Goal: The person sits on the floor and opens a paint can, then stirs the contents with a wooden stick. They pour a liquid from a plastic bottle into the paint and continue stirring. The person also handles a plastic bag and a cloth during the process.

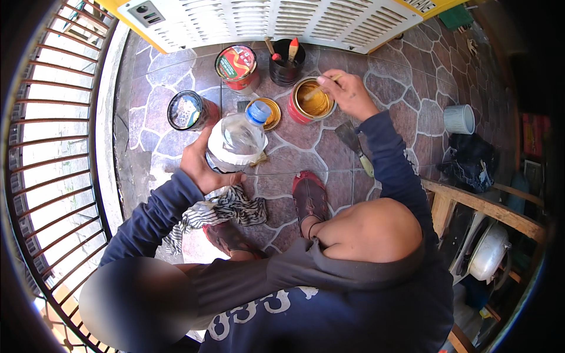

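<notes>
My left hand point(202, 169) is wrapped round the lower part of a clear plastic bottle point(235, 141) with a blue cap and a white band. My right hand point(347, 94) pinches a thin brush or stick point(312, 93) whose tip is in an open red can point(299, 114) of mustard-yellow paint. A lid point(272, 120) smeared with yellow lies behind the bottle. A red-lidded can point(236, 65), a dark-lidded can point(184, 110) and a black pot point(278, 75) holding brushes stand around them. A scraper point(350, 144) lies right of my feet, and a striped cloth point(232, 206) lies below the bottle.
A white louvred panel point(259, 23) edges the stone-patterned floor point(306, 147) at the back. A barred railing point(65, 120) runs along the left. At the right are a pale bucket point(458, 120), a black bag point(468, 162) and a wooden frame point(482, 209) with a metal pot.
</notes>
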A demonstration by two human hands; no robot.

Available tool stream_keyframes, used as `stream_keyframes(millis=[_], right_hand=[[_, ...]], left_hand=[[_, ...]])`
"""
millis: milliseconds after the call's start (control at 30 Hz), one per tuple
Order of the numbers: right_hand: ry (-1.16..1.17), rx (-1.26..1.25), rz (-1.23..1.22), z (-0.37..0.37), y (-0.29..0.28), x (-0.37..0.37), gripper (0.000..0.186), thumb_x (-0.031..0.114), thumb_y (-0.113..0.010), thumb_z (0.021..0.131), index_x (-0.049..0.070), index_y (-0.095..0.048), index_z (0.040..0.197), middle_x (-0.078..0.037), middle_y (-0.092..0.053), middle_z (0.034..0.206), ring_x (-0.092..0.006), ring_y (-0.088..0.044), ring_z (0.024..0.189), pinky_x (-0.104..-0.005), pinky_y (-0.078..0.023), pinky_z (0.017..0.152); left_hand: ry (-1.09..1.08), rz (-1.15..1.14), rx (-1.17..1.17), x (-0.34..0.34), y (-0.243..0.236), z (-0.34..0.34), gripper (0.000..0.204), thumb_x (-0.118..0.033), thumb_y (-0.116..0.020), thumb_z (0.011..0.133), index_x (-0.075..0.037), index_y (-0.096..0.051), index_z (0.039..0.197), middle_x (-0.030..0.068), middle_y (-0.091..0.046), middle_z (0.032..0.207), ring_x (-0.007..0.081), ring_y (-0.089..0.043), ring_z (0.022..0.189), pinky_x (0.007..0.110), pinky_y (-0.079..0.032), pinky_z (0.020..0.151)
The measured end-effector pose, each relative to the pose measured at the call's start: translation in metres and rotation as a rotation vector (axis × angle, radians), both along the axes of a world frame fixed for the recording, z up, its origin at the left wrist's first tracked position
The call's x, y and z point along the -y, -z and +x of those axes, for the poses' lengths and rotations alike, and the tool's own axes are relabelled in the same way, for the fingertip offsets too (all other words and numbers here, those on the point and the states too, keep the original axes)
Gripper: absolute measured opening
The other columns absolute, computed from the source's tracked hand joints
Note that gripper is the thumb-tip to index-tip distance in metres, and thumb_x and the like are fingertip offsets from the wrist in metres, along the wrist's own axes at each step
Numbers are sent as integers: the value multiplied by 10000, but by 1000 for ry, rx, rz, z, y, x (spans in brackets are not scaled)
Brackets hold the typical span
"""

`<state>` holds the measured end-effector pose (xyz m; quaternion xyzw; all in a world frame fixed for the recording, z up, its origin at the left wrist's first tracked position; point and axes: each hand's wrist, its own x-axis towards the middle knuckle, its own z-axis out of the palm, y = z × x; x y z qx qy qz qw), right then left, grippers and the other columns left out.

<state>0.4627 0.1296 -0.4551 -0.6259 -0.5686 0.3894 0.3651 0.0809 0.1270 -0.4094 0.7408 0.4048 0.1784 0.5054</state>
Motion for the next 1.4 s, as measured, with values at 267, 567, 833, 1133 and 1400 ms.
stream_keyframes(millis=[267,567,833,1133,1400], right_hand=[[-34,327,97,-8,-22,8,333,281,-579,1003,-31,-665,925,-151,-600,613,-236,-596,530,-358,-469,548],[-66,97,190,-8,-9,4,358,305,-580,1007,-33,-663,923,-127,-636,627,-176,-630,558,-344,-485,545],[18,263,300,-2,-4,4,331,285,-575,1009,-23,-664,930,-158,-653,653,-210,-627,545,-346,-491,543],[107,402,231,1,-3,8,193,189,-589,984,10,-631,925,-254,-592,765,-447,-564,707,-448,-439,585],[-20,235,41,-6,-7,2,286,223,-548,1017,-23,-577,873,-93,-605,647,-125,-558,566,-315,-425,533]], left_hand=[[26,7,-198,-13,37,43,952,-370,-951,539,-6,-517,1304,151,-676,1136,265,-670,1060,360,-512,941],[54,116,-422,-12,67,68,887,-488,-882,545,-73,-543,1252,221,-716,958,390,-698,923,444,-557,825],[64,168,-613,-15,54,82,890,-542,-846,564,-77,-540,1259,235,-711,894,408,-695,863,463,-553,787],[102,137,-607,-27,66,84,827,-642,-808,529,-26,-690,1069,209,-723,907,334,-716,833,421,-572,740],[97,124,-541,-23,54,88,822,-473,-832,566,-39,-543,1201,260,-686,840,445,-677,820,512,-543,729]])
